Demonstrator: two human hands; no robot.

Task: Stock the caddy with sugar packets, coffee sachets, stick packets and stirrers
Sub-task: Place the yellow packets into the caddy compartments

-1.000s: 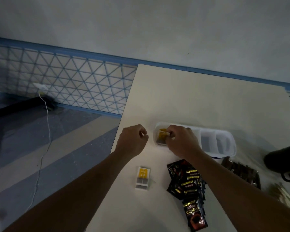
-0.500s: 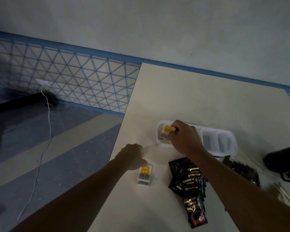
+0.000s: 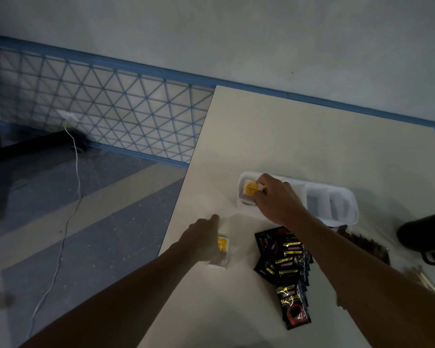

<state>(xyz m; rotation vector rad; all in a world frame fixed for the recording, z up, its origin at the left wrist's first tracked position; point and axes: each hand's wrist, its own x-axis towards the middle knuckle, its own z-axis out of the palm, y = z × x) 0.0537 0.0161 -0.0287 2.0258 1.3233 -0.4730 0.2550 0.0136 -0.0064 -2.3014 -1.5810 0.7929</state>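
Note:
A white oblong caddy (image 3: pixel 347 197) with several compartments lies on the pale table. My right hand (image 3: pixel 276 199) rests over its left compartment, fingers pinched on a yellow-and-white sugar packet (image 3: pixel 251 189) that sits inside it. My left hand (image 3: pixel 202 238) has come down onto a small stack of the same sugar packets (image 3: pixel 222 249) near the table's left edge, covering most of it; whether the fingers grip the stack is unclear. Black coffee sachets (image 3: pixel 286 267) lie fanned out in front of the caddy. Brown stick packets (image 3: pixel 362 244) lie to the right, with pale stirrers (image 3: pixel 422 275) beyond them.
A black object (image 3: pixel 427 237) sits at the table's right edge. The table's left edge (image 3: pixel 186 172) drops to a grey-and-beige floor, where a white cable (image 3: pixel 70 192) runs from a wall socket. A wall with blue lattice trim stands behind.
My left hand moved from beside the caddy back and down onto the sugar packet stack. My right hand stayed at the caddy's left compartment, pressing the yellow packet in.

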